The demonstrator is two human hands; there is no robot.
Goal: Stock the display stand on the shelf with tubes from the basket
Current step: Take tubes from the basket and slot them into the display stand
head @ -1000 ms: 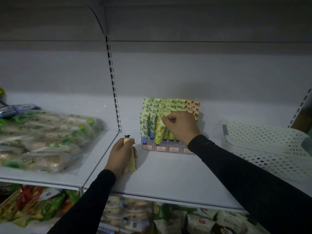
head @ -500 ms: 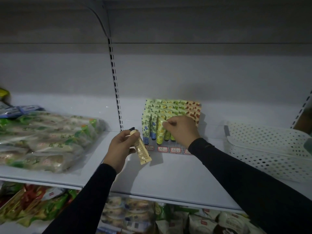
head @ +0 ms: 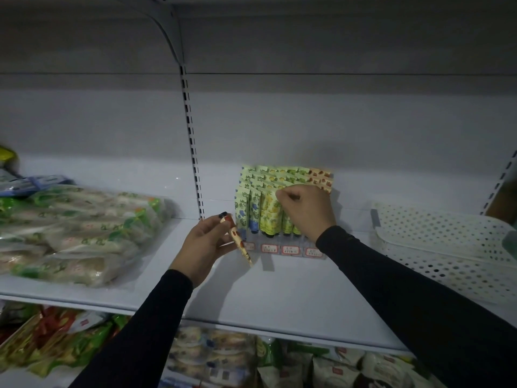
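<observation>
Tubes are going into the clear tiered display stand [head: 282, 249] one by one. Left hand [head: 205, 243] is pinching a slim cream, red-patterned tube [head: 237, 239], black cap uppermost, just left of the stand. Beyond it, right hand [head: 306, 211] is curling onto the standing green tubes [head: 270, 212], seemingly parting them; next comes slotting. White perforated plastic basket [head: 447, 247] is sitting right of that hand.

Left hand [head: 202, 242] holds a cream tube [head: 237, 238], black cap up, tilted, just left of the stand [head: 282, 249]. Right hand [head: 306, 211] curled at the front-row tubes [head: 268, 212] in the stand. White perforated basket [head: 447, 247] on shelf [head: 279, 298] at right; bagged goods [head: 75, 231] left.
</observation>
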